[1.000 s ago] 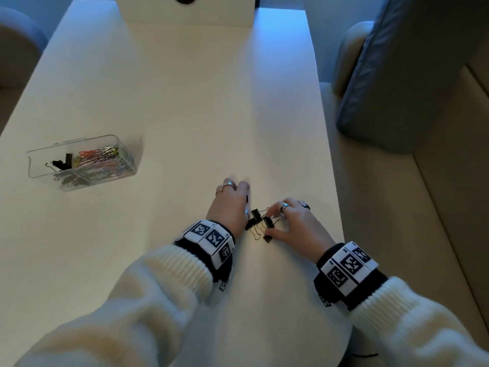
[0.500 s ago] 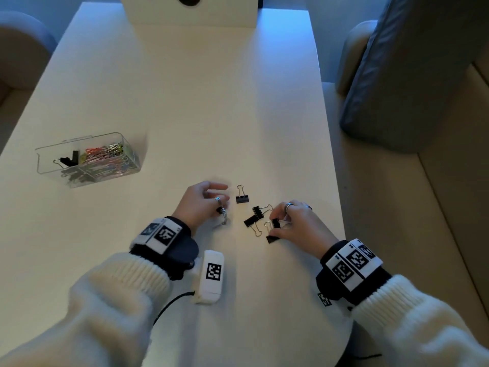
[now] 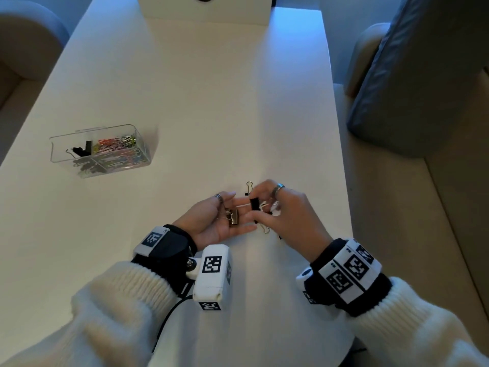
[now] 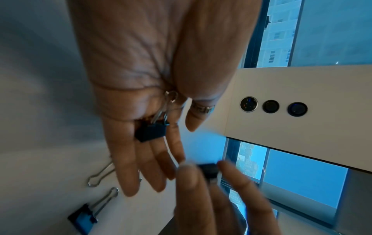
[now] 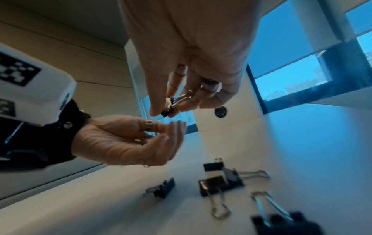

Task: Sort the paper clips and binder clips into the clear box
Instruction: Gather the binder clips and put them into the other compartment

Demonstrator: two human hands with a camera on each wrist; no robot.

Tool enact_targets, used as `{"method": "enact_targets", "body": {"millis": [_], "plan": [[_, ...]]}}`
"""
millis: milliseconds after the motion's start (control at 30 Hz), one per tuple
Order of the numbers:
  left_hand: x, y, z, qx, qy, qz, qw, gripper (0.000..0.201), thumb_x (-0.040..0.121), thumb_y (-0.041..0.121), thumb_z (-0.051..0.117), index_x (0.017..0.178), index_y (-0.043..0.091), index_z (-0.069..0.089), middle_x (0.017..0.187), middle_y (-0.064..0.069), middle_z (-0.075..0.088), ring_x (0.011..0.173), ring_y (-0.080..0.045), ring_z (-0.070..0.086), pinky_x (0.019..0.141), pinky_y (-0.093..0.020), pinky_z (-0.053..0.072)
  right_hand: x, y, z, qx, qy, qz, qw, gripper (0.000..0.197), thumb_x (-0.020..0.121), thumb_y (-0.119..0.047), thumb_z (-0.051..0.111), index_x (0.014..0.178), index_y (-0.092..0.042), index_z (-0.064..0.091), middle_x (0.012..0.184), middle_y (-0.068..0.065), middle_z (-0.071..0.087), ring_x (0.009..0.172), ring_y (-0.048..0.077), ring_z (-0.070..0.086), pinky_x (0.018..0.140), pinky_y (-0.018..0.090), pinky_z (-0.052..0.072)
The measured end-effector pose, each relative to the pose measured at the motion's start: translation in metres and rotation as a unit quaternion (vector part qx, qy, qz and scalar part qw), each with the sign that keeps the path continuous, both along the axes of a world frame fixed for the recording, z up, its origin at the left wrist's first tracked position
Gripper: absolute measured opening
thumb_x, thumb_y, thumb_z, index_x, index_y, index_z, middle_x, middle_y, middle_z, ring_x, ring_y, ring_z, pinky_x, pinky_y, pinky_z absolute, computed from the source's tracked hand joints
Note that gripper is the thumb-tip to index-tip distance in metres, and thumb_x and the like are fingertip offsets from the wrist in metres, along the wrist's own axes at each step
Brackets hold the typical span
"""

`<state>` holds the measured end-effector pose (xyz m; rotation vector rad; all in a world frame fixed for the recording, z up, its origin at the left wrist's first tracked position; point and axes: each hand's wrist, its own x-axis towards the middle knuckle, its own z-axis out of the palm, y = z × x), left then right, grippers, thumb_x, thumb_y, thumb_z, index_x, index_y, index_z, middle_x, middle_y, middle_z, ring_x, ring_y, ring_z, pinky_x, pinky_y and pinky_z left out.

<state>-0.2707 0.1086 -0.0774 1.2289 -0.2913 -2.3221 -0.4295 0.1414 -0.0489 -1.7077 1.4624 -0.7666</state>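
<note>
The left hand (image 3: pixel 211 221) lies palm up just above the white desk (image 3: pixel 185 102), fingers nearly straight and spread, its grip apart. A small black metal binder clip (image 3: pixel 233 217) rests on the base of those fingers, wire handles pointing back toward the palm, long axis along the fingers. The right hand (image 3: pixel 285 207) hovers just beside the left fingertips, thumb and forefinger clamped on a second black binder clip (image 3: pixel 254 203), its body toward the left hand and its handles back among the right fingers. More black binder clips (image 5: pixel 221 181) lie loose on the desk beneath both hands. The clear plastic box (image 3: pixel 100 151), holding coloured paper clips (image 3: pixel 116 149) and some black clips, stands well apart at the left.
</note>
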Motion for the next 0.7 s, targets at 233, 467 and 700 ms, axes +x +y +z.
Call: {"method": "enact_targets", "body": {"millis": [233, 467, 700], "plan": [[0.007, 0.001, 0.006, -0.002, -0.013, 0.035, 0.999, 0.051, 0.096, 0.02, 0.037, 0.067, 0.001, 0.074, 0.069, -0.013, 0.07, 0.061, -0.023, 0.07, 0.055, -0.03, 0.059, -0.003, -0.017, -0.012, -0.061, 0.057, -0.06, 0.995, 0.018, 0.081, -0.035, 0.064, 0.096, -0.025, 0.062, 0.091, -0.01, 0.062, 0.085, 0.007, 0.049, 0.084, 0.029, 0.042], [0.021, 0.002, 0.002, -0.011, -0.007, 0.081, 0.997, 0.043, 0.095, 0.016, 0.037, 0.075, 0.0, 0.071, 0.081, -0.016, 0.072, 0.068, -0.025, 0.071, 0.06, -0.032, 0.06, -0.028, -0.018, -0.044, 0.096, 0.289, 0.058, 0.951, 0.033, 0.082, -0.03, 0.064, 0.113, -0.029, 0.056, 0.121, -0.003, 0.043, 0.117, 0.018, 0.032, 0.099, 0.035, 0.028], [0.027, 0.001, -0.004, -0.013, 0.008, 0.087, 0.996, 0.046, 0.094, 0.016, 0.036, 0.074, 0.0, 0.073, 0.09, -0.019, 0.071, 0.078, -0.029, 0.071, 0.071, -0.036, 0.057, -0.021, -0.017, -0.038, -0.004, 0.252, 0.008, 0.968, 0.027, 0.081, -0.033, 0.063, 0.106, -0.021, 0.058, 0.107, -0.004, 0.052, 0.108, 0.017, 0.042, 0.095, 0.034, 0.036]]}}
